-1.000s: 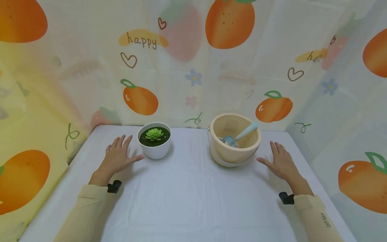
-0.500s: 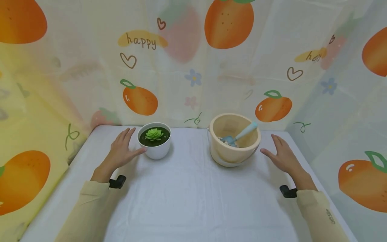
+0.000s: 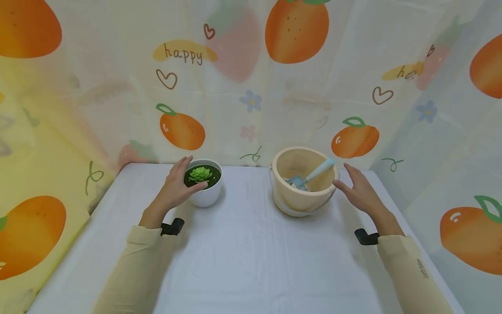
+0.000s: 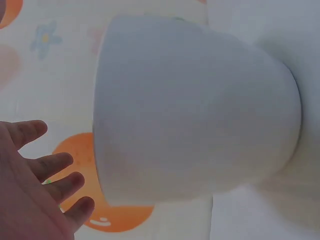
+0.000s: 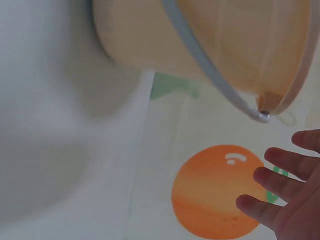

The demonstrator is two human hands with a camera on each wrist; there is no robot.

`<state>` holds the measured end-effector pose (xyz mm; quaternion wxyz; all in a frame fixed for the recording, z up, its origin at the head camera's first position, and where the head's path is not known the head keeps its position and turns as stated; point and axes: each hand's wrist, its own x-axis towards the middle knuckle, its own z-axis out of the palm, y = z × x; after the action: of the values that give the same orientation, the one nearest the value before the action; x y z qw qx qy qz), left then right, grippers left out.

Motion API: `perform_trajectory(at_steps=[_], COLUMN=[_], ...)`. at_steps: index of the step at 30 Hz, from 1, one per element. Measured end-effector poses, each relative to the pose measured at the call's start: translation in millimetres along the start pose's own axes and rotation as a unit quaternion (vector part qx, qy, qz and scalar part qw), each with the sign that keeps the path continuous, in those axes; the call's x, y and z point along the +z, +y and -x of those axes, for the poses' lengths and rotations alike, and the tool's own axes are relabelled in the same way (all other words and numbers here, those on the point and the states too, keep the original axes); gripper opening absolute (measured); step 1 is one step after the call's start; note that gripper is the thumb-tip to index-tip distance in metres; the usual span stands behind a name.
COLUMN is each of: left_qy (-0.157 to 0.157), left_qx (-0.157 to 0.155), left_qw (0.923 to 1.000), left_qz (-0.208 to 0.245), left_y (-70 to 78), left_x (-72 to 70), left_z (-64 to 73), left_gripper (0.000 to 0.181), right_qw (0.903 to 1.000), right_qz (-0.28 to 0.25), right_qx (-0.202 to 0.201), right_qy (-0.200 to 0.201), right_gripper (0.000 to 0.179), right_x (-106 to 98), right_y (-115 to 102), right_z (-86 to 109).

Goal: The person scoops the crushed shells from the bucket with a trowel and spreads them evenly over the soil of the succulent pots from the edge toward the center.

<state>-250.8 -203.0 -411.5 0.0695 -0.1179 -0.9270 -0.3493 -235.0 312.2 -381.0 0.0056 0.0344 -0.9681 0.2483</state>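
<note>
A white flowerpot [image 3: 205,198] holds dark soil and a light green succulent [image 3: 200,174]. My left hand [image 3: 175,186] hovers at the pot's left side with its fingers straight, its thumb crossing in front of the rim; in the left wrist view a gap shows between the fingers and the pot wall [image 4: 195,110]. A beige bucket [image 3: 292,200] with a pale handle [image 5: 200,57] stands to the right. In it leans a light blue toy shovel [image 3: 319,170] over pale bits. My right hand [image 3: 362,192], fingers extended, is beside the bucket's right rim and holds nothing.
A white cloth [image 3: 243,257] covers the table. Printed curtains [image 3: 251,65] with oranges hang behind it and along both sides. Pot and bucket stand near the table's back edge, with a stretch of cloth between them.
My left hand has moved right and forward, up to the pot. The right hand has moved forward and, lately, left toward the bucket. Pot, bucket and shovel stay where they were.
</note>
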Motion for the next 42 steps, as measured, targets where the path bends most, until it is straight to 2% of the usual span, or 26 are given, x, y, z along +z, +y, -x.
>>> perform_trajectory(at_steps=[8, 15, 28, 37, 42], left_qy=[-0.008, -0.013, -0.044, -0.044, -0.051], left_qx=[0.017, 0.031, 0.048, 0.063, 0.070], left_qw=[0.9996, 0.9990, 0.9943, 0.9850, 0.9805], left_qz=[0.020, 0.028, 0.084, 0.155, 0.176], left_y=[24.0, 41.5, 65.9, 77.3, 82.1], left_x=[12.8, 26.0, 52.9, 78.3, 91.6], left_z=[-11.0, -18.0, -34.6, -41.9, -45.7], left_gripper=[0.099, 0.101, 0.111, 0.116, 0.101], right_qw=[0.9996, 0.9990, 0.9992, 0.9985, 0.9979], right_qz=[-0.026, -0.039, -0.038, -0.050, -0.058], right_qx=[-0.010, -0.022, -0.004, -0.018, -0.026], right_qy=[0.001, 0.004, -0.009, -0.011, -0.006], right_gripper=[0.087, 0.089, 0.094, 0.091, 0.088], right_x=[-2.9, -3.9, -4.5, -2.5, 1.8], right_y=[-11.8, -15.2, -20.6, -19.8, -16.4], right_z=[-13.9, -24.1, -37.9, -42.1, -43.9])
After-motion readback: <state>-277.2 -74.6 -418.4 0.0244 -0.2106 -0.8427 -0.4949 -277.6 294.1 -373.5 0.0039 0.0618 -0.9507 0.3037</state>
